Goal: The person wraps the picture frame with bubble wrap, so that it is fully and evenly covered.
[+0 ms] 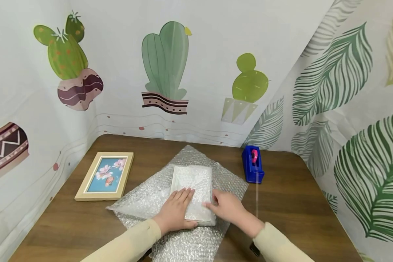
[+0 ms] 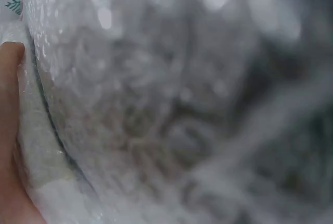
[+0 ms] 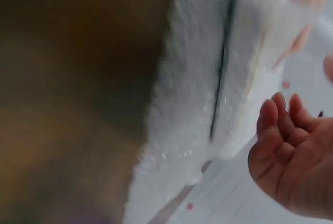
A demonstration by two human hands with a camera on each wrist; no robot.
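Note:
A flat rectangular item wrapped in bubble wrap (image 1: 198, 182) lies on a larger bubble wrap sheet (image 1: 183, 160) in the middle of the table. My left hand (image 1: 176, 210) rests on its lower left part, fingers laid straight across the top and thumb along the near edge. In the left wrist view the wrapped item (image 2: 41, 146) shows beside the hand, mostly blurred. My right hand (image 1: 227, 205) is at the right edge of the item, fingers loosely curled. The right wrist view shows that hand (image 3: 291, 156) beside the wrapped item (image 3: 242, 78), holding nothing.
A blue tape dispenser (image 1: 253, 167) with a pink core stands at the back right; a pale translucent strip (image 1: 257, 196) runs from it toward my right wrist. A light wooden picture frame (image 1: 126, 174) with a flower picture lies at the left. Printed fabric hangs behind the brown table (image 1: 298, 203).

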